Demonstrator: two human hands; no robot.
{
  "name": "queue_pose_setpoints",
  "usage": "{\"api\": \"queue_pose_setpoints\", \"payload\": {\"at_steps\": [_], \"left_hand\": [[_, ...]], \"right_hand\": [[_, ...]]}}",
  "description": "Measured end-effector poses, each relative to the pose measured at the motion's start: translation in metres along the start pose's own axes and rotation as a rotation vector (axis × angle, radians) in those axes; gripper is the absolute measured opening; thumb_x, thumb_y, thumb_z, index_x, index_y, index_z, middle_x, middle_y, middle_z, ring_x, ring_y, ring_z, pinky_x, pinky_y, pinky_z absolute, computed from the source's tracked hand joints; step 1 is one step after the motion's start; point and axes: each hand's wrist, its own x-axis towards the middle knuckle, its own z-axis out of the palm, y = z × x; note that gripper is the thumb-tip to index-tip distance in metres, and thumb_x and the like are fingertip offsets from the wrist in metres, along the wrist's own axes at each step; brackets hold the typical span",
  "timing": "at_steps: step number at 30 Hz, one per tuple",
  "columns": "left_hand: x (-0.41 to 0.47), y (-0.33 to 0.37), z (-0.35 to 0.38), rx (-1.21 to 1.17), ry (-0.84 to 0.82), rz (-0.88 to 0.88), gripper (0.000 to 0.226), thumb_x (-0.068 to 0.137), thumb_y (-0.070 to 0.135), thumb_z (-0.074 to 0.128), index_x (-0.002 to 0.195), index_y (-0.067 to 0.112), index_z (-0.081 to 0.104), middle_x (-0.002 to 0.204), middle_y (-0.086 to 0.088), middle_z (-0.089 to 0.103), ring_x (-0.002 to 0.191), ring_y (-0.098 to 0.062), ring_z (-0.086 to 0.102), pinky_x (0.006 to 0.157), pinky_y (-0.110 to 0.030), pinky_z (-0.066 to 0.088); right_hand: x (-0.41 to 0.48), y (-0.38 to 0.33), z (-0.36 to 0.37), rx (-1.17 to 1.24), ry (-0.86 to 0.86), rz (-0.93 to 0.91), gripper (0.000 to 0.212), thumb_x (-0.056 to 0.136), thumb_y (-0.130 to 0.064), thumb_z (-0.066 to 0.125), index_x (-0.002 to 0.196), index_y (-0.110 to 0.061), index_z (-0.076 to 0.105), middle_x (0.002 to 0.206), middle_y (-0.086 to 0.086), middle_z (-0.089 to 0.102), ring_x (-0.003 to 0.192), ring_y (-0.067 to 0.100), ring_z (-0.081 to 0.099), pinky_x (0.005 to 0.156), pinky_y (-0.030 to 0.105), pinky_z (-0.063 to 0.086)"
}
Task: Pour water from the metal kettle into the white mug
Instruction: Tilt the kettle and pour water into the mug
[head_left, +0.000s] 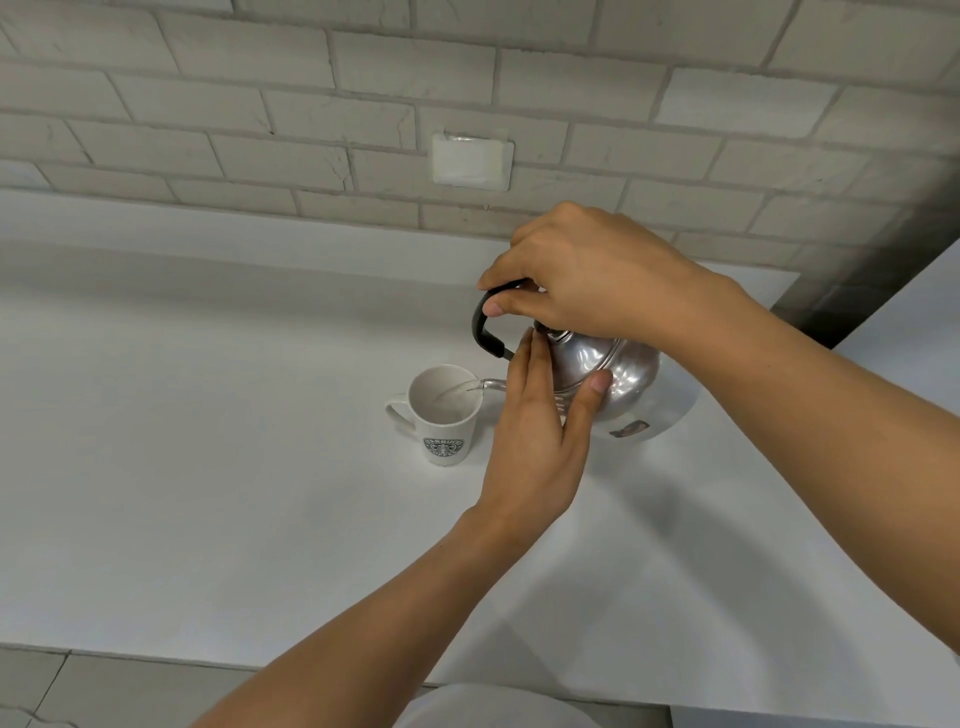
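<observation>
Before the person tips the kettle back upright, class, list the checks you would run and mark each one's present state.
1. Spout over the white logo mug: ok.
2. Water stream landing inside the mug: ok.
3. Right hand gripping the black handle: ok.
4. Left hand steadying the shiny round metal kettle: ok.
5. Water level in the mug: cannot tell.
6. White counter around the mug dry: ok, no spill visible.

Bench (208, 467) wide open on your left.
Your right is crowded: mug (441, 415), tilted kettle (618, 384) and both hands packed together; brick wall (311, 104) behind.
</observation>
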Motion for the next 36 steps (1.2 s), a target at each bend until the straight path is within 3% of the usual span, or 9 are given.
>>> {"api": "queue_pose_setpoints", "payload": {"at_steps": [5, 10, 17, 22, 27, 32, 36], "left_hand": [[0.000, 0.001, 0.001, -0.003, 0.004, 0.001, 0.064, 0.108, 0.046, 0.049, 0.164, 0.020, 0.030, 0.161, 0.003, 0.040, 0.145, -0.004, 0.039, 0.109, -0.001, 0.028], [-0.001, 0.003, 0.001, -0.012, 0.020, 0.002, 0.062, 0.108, 0.045, 0.050, 0.163, 0.023, 0.031, 0.158, 0.006, 0.042, 0.140, 0.004, 0.040, 0.103, 0.004, 0.027], [-0.002, 0.003, 0.000, -0.009, 0.026, -0.004, 0.063, 0.107, 0.048, 0.048, 0.163, 0.023, 0.032, 0.156, 0.006, 0.044, 0.139, 0.004, 0.040, 0.102, 0.005, 0.026], [-0.001, 0.004, 0.000, -0.021, 0.019, -0.016, 0.065, 0.107, 0.050, 0.046, 0.164, 0.023, 0.030, 0.159, 0.004, 0.042, 0.144, -0.004, 0.040, 0.111, -0.009, 0.032], [0.000, 0.006, -0.001, -0.027, 0.025, -0.016, 0.064, 0.107, 0.048, 0.046, 0.163, 0.021, 0.032, 0.157, 0.004, 0.044, 0.142, -0.004, 0.042, 0.110, -0.006, 0.032], [0.000, 0.008, -0.001, -0.043, 0.024, -0.023, 0.062, 0.107, 0.050, 0.046, 0.162, 0.023, 0.034, 0.154, 0.003, 0.046, 0.140, -0.010, 0.046, 0.112, -0.028, 0.041], [-0.001, 0.008, -0.001, -0.057, 0.034, -0.020, 0.060, 0.107, 0.051, 0.045, 0.159, 0.023, 0.037, 0.151, 0.006, 0.049, 0.138, -0.004, 0.046, 0.110, -0.021, 0.039]], "right_hand": [[0.002, 0.001, 0.000, -0.007, -0.008, -0.005, 0.036, 0.100, -0.048, 0.057, 0.131, -0.034, 0.068, 0.114, -0.005, 0.072, 0.107, 0.020, 0.065, 0.066, 0.030, 0.038], [0.003, -0.001, -0.001, -0.029, -0.008, -0.015, 0.037, 0.100, -0.049, 0.055, 0.133, -0.035, 0.067, 0.118, -0.003, 0.071, 0.109, 0.023, 0.064, 0.068, 0.031, 0.040], [0.005, -0.006, -0.003, -0.051, 0.001, -0.029, 0.035, 0.100, -0.048, 0.056, 0.130, -0.034, 0.069, 0.114, -0.003, 0.071, 0.105, 0.024, 0.066, 0.065, 0.032, 0.039], [0.008, -0.008, -0.005, -0.072, 0.001, -0.025, 0.034, 0.100, -0.049, 0.056, 0.127, -0.035, 0.071, 0.112, -0.002, 0.070, 0.104, 0.026, 0.066, 0.063, 0.032, 0.039], [0.010, -0.009, -0.010, -0.093, 0.008, -0.033, 0.034, 0.100, -0.049, 0.056, 0.127, -0.035, 0.071, 0.110, -0.002, 0.071, 0.105, 0.027, 0.065, 0.064, 0.034, 0.038], [0.011, -0.010, -0.011, -0.120, -0.002, -0.036, 0.032, 0.099, -0.049, 0.057, 0.124, -0.034, 0.072, 0.106, 0.000, 0.071, 0.101, 0.028, 0.066, 0.062, 0.034, 0.040], [0.011, -0.012, -0.010, -0.126, -0.005, -0.036, 0.032, 0.098, -0.050, 0.058, 0.122, -0.034, 0.072, 0.106, 0.000, 0.070, 0.099, 0.029, 0.066, 0.062, 0.034, 0.039]]}}
